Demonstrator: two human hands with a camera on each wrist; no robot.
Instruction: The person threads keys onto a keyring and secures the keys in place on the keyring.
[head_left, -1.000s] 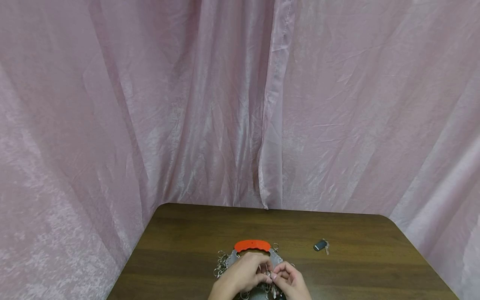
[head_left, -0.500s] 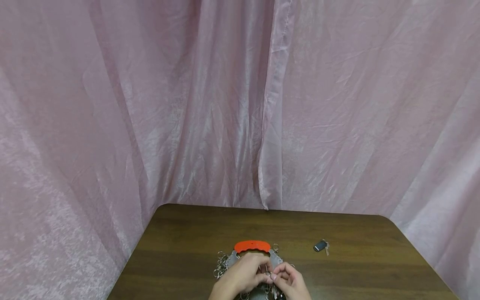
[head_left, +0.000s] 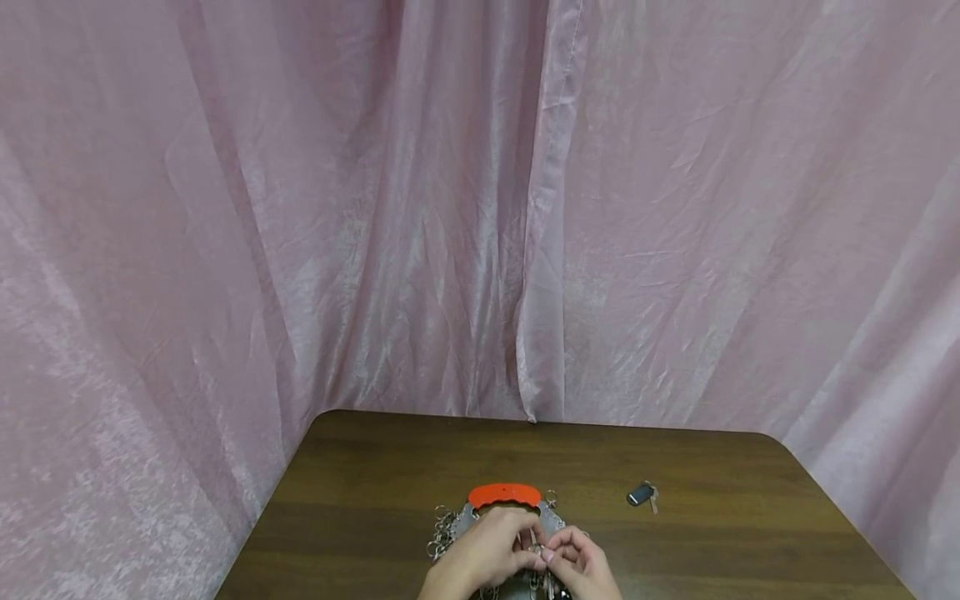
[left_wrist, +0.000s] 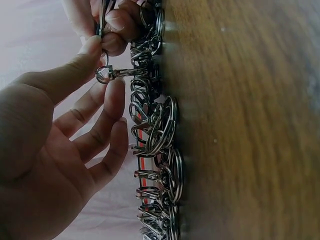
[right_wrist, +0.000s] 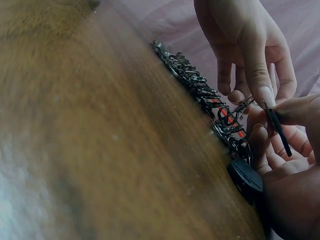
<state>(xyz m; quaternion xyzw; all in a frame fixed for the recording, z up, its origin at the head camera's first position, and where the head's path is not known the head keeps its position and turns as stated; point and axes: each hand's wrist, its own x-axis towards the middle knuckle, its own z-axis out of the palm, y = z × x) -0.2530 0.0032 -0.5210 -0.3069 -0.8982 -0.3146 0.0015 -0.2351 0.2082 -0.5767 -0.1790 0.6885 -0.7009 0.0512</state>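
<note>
A grey metal key holder plate point(head_left: 551, 523) with a red handle point(head_left: 504, 497) lies before me, its edges lined with several snap clasps and split rings point(left_wrist: 167, 125). Over it my left hand point(head_left: 491, 546) pinches a small metal snap clasp point(left_wrist: 111, 74) between thumb and fingers, its other fingers loosely bent. Against those fingertips, my right hand point(head_left: 583, 565) pinches a thin key point(right_wrist: 278, 131), seen nearly edge-on, at the ring joined to the clasp. Below the right hand, a black key fob point(right_wrist: 245, 177) sits at the table beside the clasps. The hands hide the plate's middle.
To the right on the brown wooden table point(head_left: 375, 467) lies another dark key fob point(head_left: 640, 493) with a small key point(head_left: 654, 503) on its ring. Pink curtains point(head_left: 465, 250) hang behind the table's far edge.
Both hands stay in place over the key holder, with only slight finger shifts at the clasp and ring. The head view has tilted a touch upward.
</note>
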